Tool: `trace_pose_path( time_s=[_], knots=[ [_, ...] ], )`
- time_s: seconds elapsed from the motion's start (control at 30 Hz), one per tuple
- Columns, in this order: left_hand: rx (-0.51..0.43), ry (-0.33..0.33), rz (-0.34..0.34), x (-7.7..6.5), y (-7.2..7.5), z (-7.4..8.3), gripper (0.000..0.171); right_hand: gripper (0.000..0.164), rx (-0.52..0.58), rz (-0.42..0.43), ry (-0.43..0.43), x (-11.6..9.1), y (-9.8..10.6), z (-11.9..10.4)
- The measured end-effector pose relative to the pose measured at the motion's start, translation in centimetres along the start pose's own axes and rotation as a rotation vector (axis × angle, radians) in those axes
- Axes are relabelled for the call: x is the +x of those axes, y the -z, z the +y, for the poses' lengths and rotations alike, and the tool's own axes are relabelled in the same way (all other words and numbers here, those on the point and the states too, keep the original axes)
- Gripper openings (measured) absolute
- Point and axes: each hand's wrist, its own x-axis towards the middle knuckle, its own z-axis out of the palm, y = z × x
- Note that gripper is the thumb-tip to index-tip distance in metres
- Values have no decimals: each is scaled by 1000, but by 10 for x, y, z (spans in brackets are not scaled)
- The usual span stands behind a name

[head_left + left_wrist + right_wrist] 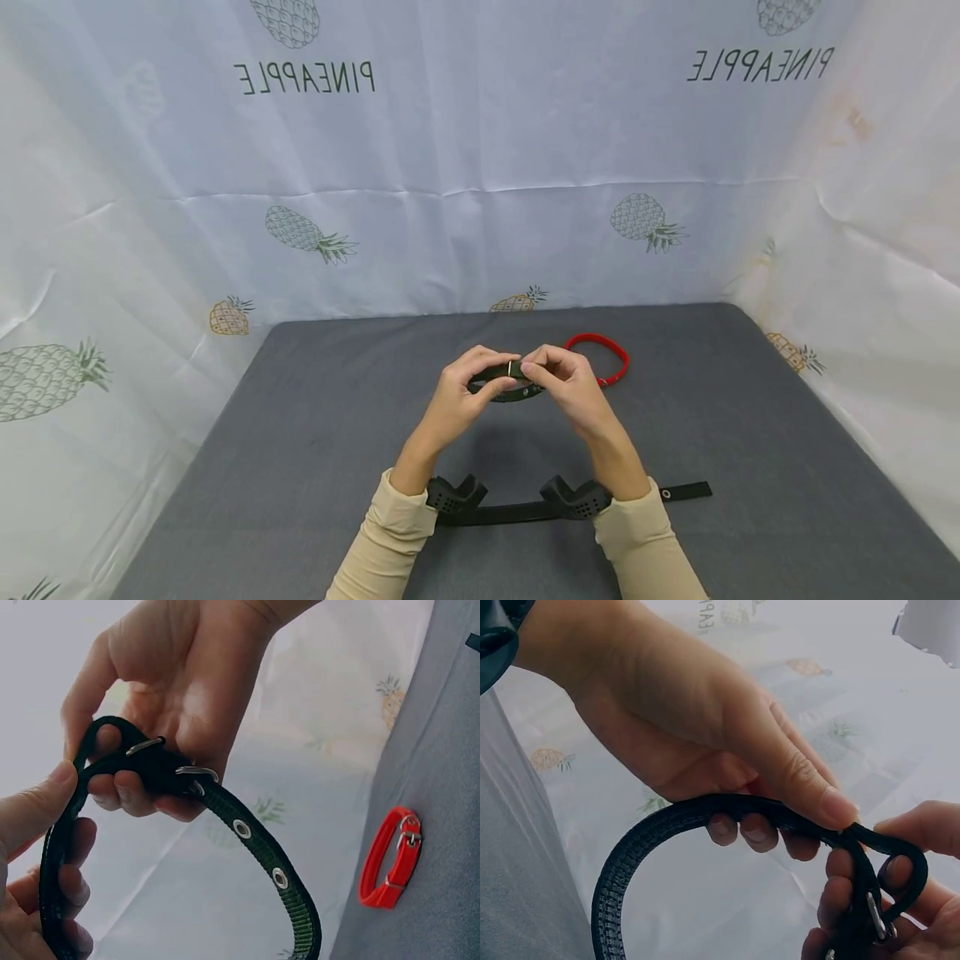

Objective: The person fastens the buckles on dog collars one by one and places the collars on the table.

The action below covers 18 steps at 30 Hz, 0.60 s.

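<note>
Both hands hold a dark green collar (517, 396) with metal eyelets, raised above the grey table. My left hand (459, 390) pinches the strap from the left; in the right wrist view its thumb presses the strap while several fingertips show behind it. My right hand (573, 387) grips the buckle end, and in the left wrist view a fingertip sits inside a small loop of strap. Close to the right hand are the metal buckle (145, 747) and a second metal ring (197, 772). Below the hands the rest of the collar hangs in a curve.
A red collar (626, 360) with metal fittings lies on the table (337, 433), behind and right of the hands. Nearer the front, a black strap (688, 492) with an eyelet runs beneath the forearms. White pineapple-print curtains (465, 242) stand behind and at both sides.
</note>
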Motion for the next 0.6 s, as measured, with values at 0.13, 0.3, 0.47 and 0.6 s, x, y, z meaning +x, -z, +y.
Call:
trace_pose_path(
  time_s=[0.13,0.3,0.47,0.6],
  knots=[
    [8,-8,-2,0,0,0,28,18,-13,22,-27,1,-2,0],
    [4,-2,2,1,0,0,28,12,-13,25,-60,1,0,0],
    [-64,21,11,1,1,0,29,6,4,-84,-104,1,14,4],
    [-108,38,19,1,3,1,29,18,15,-177,-150,1,26,6]
  ],
)
